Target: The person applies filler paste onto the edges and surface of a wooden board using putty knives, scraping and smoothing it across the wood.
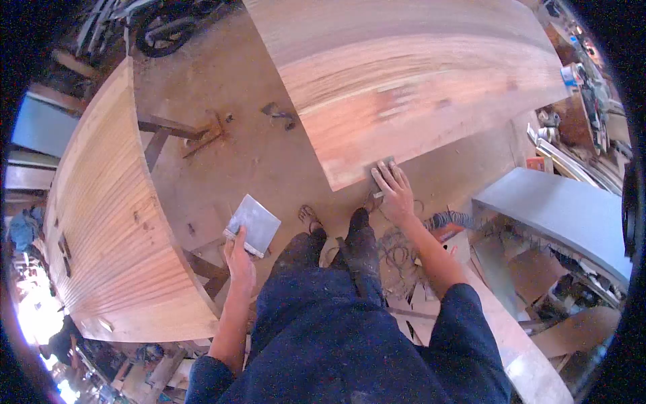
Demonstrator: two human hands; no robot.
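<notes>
My left hand (241,259) grips a flat, square, pale grey plate (254,222) by its lower left edge, thumb on top. The plate is held out over the floor, between two wooden panels. My right hand (393,188) is at the near edge of the reddish wooden panel (417,87). Its fingers press on a small dark grey flat piece (371,165) lying against the wood by the near corner; whether it is a scraper or something else I cannot tell. Paler rough patches and streaks mark the panel's surface beyond the fingers.
A second, striped wooden panel (128,229) stands at the left on dark legs. To the right is a grey-topped bench (558,209). A corrugated hose (449,219) and scraps lie on the floor near my bare feet. A small can (572,75) sits at the far panel's right edge.
</notes>
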